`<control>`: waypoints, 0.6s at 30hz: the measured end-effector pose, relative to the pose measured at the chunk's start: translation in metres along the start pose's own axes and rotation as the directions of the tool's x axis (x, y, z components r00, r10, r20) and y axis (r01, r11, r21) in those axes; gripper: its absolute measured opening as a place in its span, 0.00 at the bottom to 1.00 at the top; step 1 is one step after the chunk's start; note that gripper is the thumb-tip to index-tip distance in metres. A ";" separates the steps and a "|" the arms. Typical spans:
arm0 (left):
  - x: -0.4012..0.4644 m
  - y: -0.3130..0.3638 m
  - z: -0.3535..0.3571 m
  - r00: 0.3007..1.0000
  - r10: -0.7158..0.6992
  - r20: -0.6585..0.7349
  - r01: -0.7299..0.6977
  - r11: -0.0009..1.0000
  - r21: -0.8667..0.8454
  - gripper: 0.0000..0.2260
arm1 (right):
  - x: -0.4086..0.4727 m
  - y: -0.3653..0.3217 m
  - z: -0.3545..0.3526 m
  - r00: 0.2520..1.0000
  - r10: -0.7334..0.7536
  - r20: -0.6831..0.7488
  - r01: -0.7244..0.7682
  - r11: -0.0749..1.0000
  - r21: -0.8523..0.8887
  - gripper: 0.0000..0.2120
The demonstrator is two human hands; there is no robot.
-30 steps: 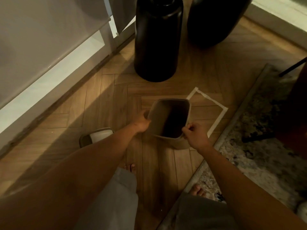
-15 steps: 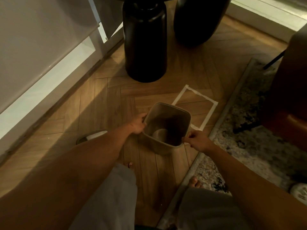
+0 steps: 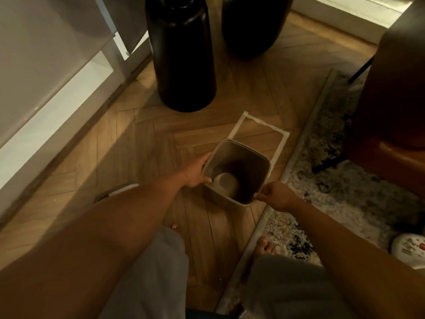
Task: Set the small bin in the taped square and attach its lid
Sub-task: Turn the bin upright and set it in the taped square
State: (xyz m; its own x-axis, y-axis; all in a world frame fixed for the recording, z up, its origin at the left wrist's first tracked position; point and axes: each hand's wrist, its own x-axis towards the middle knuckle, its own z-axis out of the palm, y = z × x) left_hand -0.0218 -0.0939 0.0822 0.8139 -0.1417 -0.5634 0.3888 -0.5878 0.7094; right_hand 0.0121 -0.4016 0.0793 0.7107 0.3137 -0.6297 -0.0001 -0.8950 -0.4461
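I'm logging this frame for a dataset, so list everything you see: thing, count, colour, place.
small bin: 1, grey-beige, open, held over the near edge of the taped square
taped square: 1, white, on the wood floor
lid: 1, grey-white, on the floor, partly hidden behind the left forearm
tall vases: 2, black, standing beyond the square
rug: 1, speckled, right
chair: 1, brown, far right
slipper: 1, white, right edge
feet: 2, bare
hands: left and right, each gripping the bin's rim

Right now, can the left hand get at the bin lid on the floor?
Probably not yet: the left hand grips the small bin; the lid lies near, half hidden under that forearm.
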 end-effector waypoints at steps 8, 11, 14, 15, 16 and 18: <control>0.003 0.005 0.011 0.990 0.127 0.064 -0.135 0.981 0.139 0.55 | -0.005 0.004 0.005 0.988 -0.096 -0.123 0.114 0.982 0.151 0.54; 0.004 0.006 0.013 0.992 0.105 0.075 -0.118 0.973 0.199 0.58 | -0.004 0.001 0.006 0.993 -0.091 -0.080 0.099 0.989 0.109 0.59; 0.005 0.004 0.017 0.992 0.086 0.092 -0.105 0.968 0.227 0.60 | -0.001 0.000 0.007 0.990 -0.107 -0.094 0.116 0.989 0.093 0.63; 0.005 0.003 0.018 0.991 0.091 0.097 -0.111 0.968 0.227 0.60 | -0.001 -0.001 0.008 0.989 -0.110 -0.097 0.118 0.989 0.084 0.65; 0.005 0.002 0.018 0.990 0.097 0.101 -0.118 0.967 0.225 0.60 | -0.001 -0.002 0.009 0.989 -0.109 -0.097 0.115 0.991 0.065 0.66; 0.004 0.001 0.018 0.988 0.118 0.099 -0.137 0.967 0.216 0.60 | -0.001 -0.004 0.011 0.991 -0.093 -0.095 0.097 0.995 0.032 0.68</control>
State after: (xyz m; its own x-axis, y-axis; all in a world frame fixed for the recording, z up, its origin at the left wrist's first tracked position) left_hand -0.0257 -0.1096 0.0727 0.8075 -0.2883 -0.5146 0.1708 -0.7207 0.6718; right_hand 0.0038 -0.3950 0.0746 0.7712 0.3642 -0.5221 0.0462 -0.8501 -0.5247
